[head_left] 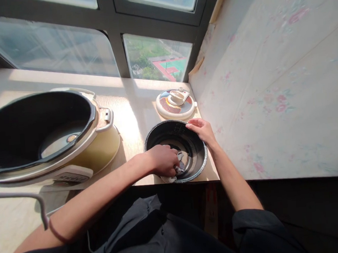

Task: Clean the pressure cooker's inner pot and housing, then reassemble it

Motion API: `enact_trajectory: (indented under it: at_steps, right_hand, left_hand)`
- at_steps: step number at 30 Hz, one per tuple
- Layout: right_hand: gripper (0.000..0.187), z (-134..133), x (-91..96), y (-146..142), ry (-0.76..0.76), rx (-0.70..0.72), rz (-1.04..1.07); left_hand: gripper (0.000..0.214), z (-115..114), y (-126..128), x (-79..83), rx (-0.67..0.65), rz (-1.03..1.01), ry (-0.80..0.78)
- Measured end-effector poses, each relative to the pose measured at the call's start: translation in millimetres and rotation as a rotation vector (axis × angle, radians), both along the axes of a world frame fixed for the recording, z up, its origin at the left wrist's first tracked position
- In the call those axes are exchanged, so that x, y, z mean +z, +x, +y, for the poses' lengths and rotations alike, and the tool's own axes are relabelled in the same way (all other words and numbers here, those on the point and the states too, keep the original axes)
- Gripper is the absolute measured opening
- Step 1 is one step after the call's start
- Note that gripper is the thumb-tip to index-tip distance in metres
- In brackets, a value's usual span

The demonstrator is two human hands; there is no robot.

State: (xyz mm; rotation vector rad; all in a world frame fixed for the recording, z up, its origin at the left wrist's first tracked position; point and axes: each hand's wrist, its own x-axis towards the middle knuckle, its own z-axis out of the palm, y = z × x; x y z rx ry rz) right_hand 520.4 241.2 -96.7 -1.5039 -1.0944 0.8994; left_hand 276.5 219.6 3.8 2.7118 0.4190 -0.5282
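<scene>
A dark inner pot (194,155) with a pale speckled rim stands at the front edge of the counter. Inside it, near the left wall, my left hand (164,160) is closed around a crumpled greyish-white cloth (181,163). Part of that cloth hangs over the pot's front left rim. My right hand (201,129) grips the pot's rim at the far right, thumb and fingers on either side of the edge. Behind the pot lies a round lid (175,103) with a beige handle and a coloured top.
A large pressure cooker body (105,151), dark inside with a gold outer shell, stands uncovered on the left. A grey cord (19,194) runs in front of it. Windows (160,57) rise behind the counter (126,110); a flower-patterned wall (272,95) bounds the right.
</scene>
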Motion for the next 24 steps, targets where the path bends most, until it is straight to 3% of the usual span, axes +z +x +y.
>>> enact_trajectory:
  at_steps: [6,17,21,24]
  right_hand:
    - [0.048,-4,2.1,-3,-0.012,0.013,0.005]
    - [0.036,-13,-1.5,-18,0.046,-0.028,0.064]
    - [0.036,-15,-1.4,-22,0.064,-0.071,0.062]
    - [0.037,-15,-2.2,-23,0.046,-0.073,0.055]
  left_hand:
    - [0.027,5,1,0.6,0.170,0.106,0.182]
    - [0.037,27,3,-42.2,0.469,-0.206,0.470]
    - [0.038,37,20,-41.2,0.638,-0.365,0.385]
    - [0.035,46,40,-41.6,0.783,-0.583,0.107]
